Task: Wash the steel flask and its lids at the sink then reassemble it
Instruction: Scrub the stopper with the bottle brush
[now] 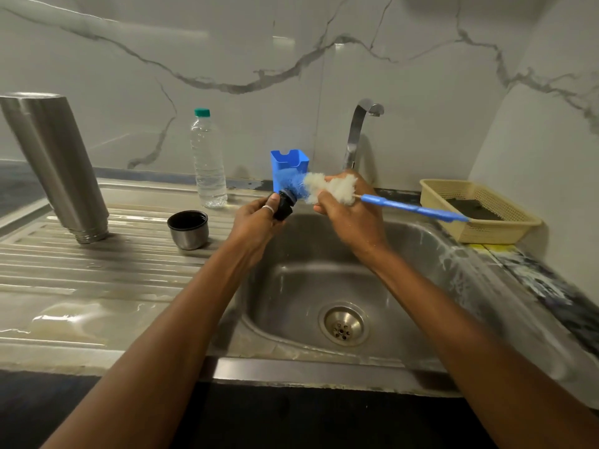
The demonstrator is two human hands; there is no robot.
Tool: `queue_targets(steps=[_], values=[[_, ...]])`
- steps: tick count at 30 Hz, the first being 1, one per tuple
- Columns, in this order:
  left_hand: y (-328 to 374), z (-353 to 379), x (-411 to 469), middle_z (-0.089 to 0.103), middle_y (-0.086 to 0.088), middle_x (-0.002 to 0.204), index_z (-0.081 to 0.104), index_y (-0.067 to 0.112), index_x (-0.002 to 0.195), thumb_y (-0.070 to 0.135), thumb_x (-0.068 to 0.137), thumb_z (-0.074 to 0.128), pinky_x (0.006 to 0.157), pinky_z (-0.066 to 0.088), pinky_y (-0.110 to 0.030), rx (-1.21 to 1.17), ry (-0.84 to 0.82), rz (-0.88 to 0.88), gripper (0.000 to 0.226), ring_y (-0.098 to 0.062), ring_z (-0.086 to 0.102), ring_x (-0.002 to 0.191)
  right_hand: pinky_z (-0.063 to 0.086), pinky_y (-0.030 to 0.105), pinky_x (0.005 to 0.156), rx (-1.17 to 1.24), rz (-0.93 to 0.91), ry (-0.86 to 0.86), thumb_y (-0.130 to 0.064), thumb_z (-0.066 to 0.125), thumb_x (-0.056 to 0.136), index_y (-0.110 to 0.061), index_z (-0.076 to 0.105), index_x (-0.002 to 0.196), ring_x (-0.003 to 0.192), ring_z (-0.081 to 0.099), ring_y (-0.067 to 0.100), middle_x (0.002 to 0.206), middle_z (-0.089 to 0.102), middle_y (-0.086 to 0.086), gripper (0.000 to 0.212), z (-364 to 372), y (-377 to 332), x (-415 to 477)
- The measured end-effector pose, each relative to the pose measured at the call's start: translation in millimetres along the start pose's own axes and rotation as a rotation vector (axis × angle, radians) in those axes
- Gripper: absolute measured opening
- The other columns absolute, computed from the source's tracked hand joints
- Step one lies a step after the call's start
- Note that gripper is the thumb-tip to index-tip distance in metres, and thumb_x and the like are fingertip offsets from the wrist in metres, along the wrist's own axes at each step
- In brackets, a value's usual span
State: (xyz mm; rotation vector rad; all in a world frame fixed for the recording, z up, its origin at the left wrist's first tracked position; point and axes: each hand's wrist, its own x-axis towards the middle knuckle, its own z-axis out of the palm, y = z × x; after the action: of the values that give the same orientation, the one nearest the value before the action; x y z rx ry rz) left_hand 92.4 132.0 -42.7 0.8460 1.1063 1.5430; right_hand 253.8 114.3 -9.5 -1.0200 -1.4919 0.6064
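My left hand [259,218] grips the small black plastic stopper lid [283,207] over the far edge of the steel sink basin [311,280], thumb and fingers curled round it. My right hand [350,222] is closed round the bottle brush with white and blue bristles and a long blue handle [376,200], holding it at the bristle head, whose blue tip presses against the stopper. The 2 hands are close together but not touching.

The tall steel flask body [55,163] stands mouth-down on the ribbed, wet draining board [97,280] of the worktop at the far left. Near it sits the steel cup lid with a black lining [188,230], open side up. Behind that is 1 clear plastic water bottle with a green cap [209,160]. A blue plastic holder [290,160] and the curved chrome tap [359,131] stand at the wall, and a cream mesh basket [505,228] sits to the right.
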Motion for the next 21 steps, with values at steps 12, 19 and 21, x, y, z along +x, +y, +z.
queue_targets(steps=[12, 19, 21], values=[[-2, -8, 6, 0.068, -0.013, 0.119, 0.059, 0.008, 0.134, 0.025, 0.101, 0.061, 0.093, 0.060, -0.036, 0.154, 0.068, 0.043, 0.038, -0.020, 0.069, 0.106, 0.062, 0.045, 0.082, 0.053, 0.127, 0.037, -0.012, 0.068, 0.086, -0.006, 0.068, 0.102, 0.076, 0.076, 0.016, 0.088, 0.076, 0.004, 0.018, -11, 7, 2], [-5, 2, 2, 0.070, -0.011, 0.115, 0.060, 0.008, 0.133, 0.024, 0.099, 0.065, 0.075, 0.060, -0.020, 0.208, 0.018, 0.076, 0.038, -0.013, 0.071, 0.093, 0.064, 0.038, 0.076, 0.167, 0.135, 0.076, -0.007, 0.067, 0.089, -0.007, 0.065, 0.094, 0.076, 0.076, 0.019, 0.083, 0.074, 0.001, 0.005, -15, 4, 10], [-5, 1, 3, 0.070, -0.012, 0.116, 0.060, 0.006, 0.132, 0.022, 0.099, 0.065, 0.075, 0.059, -0.020, 0.160, 0.015, 0.068, 0.036, -0.013, 0.071, 0.093, 0.062, 0.029, 0.070, 0.287, 0.168, 0.136, -0.005, 0.065, 0.091, -0.009, 0.067, 0.090, 0.077, 0.076, 0.018, 0.083, 0.075, 0.001, 0.005, -23, 0, 16]])
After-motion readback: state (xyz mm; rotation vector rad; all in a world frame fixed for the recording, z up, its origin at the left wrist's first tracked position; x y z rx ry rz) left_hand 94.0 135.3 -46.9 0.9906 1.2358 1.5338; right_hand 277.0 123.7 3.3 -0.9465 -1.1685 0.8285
